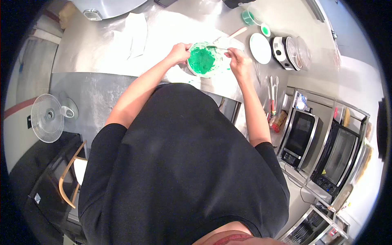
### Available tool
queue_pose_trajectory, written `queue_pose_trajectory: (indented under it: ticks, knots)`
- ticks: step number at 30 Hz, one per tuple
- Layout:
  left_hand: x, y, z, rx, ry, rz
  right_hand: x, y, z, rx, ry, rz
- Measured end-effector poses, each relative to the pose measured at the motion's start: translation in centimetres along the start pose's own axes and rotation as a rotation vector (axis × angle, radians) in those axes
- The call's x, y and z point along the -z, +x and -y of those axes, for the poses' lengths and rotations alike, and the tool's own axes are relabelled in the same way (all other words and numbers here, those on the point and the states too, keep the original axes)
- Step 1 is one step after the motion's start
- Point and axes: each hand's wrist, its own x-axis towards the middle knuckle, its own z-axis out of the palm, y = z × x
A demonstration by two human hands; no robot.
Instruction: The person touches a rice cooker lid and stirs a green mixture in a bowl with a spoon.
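Observation:
A round bowl (190, 69) on the metal counter holds a bright green, wet-looking mixture (201, 60). My left hand (179, 53) grips the bowl's left rim, its fingers closed on the edge. In my right hand (240, 63) is the handle of a spoon (219, 48), pinched between the fingers. The spoon's dark tip reaches over the far right part of the bowl, at the mixture's edge. Just beyond the bowl lies a spatula (238, 32) with a pale handle, its head on or near a whitish tray or sheet.
A white plate (260, 48), a small dish of green (265, 30) and a green-tinted clear cup (248, 17) stand at the right. Behind them is a round white appliance (286, 53). Tongs (273, 92) lie near the counter's right edge, with a microwave (300, 136) below.

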Motion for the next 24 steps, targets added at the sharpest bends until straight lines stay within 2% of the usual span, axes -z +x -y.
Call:
queue_pose_trajectory:
  ticks: [5, 7, 9, 11, 13, 19, 23, 24]
  knots:
    - [0.4, 0.1, 0.0, -0.009, -0.022, -0.028, 0.4, -2.8, -1.9, -0.026, -0.090, 0.104]
    - [0.4, 0.0, 0.0, 0.022, 0.012, 0.019, 0.8, -3.5, -1.1, -0.251, -0.013, 0.168]
    - [-0.1, 0.1, 0.3, 0.030, 0.006, 0.002, 0.7, -2.1, 0.0, -0.198, -0.043, 0.138]
    - [-0.2, 0.5, 0.1, 0.025, -0.005, -0.033, 0.1, -0.2, 0.5, -0.022, 0.017, 0.011]
    - [0.0, 0.4, 0.1, 0.051, 0.022, -0.001, -0.3, -0.8, -1.0, -0.008, 0.024, -0.012]
    - [-0.1, 0.2, 0.1, 0.055, -0.024, -0.032, 1.0, -2.1, -0.5, -0.275, -0.012, 0.128]
    - [0.4, -0.5, -1.2, 0.048, 0.021, -0.024, -0.8, 0.4, -0.8, -0.133, 0.120, 0.023]
    - [0.4, -0.7, -1.5, 0.067, 0.020, -0.012, -1.0, 0.5, -1.3, -0.015, 0.056, 0.040]
